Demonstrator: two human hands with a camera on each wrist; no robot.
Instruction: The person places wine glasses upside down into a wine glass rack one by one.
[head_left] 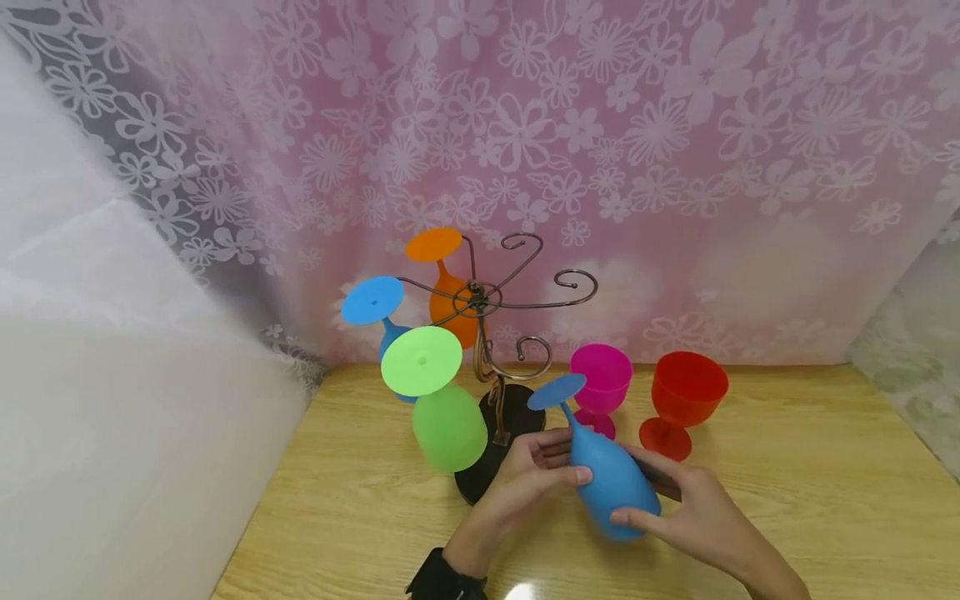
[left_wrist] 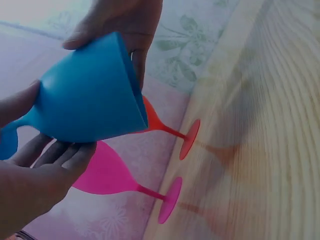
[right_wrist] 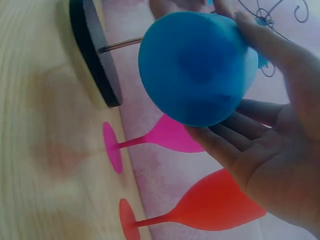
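Observation:
Between both hands a blue goblet (head_left: 611, 483) is held upside down and tilted, its foot up and its mouth low. My left hand (head_left: 525, 475) grips the bowl near the stem, thumb on the near side. Around the bowl's wider end curl the thumb and fingers of my right hand (head_left: 701, 512). The right wrist view looks into the open mouth of the blue goblet (right_wrist: 195, 70). Left of the hands a wire rack (head_left: 480, 300) with curled arms carries a green goblet (head_left: 450, 425), another blue goblet (head_left: 372, 302) and an orange goblet (head_left: 447, 308), all hanging upside down.
Behind the held goblet, a pink goblet (head_left: 602, 375) and a red goblet (head_left: 688, 387) stand upright on the wooden table (head_left: 825, 467). The rack's black base (head_left: 525, 408) sits left of them. A flowered curtain (head_left: 600, 167) hangs along the table's back edge.

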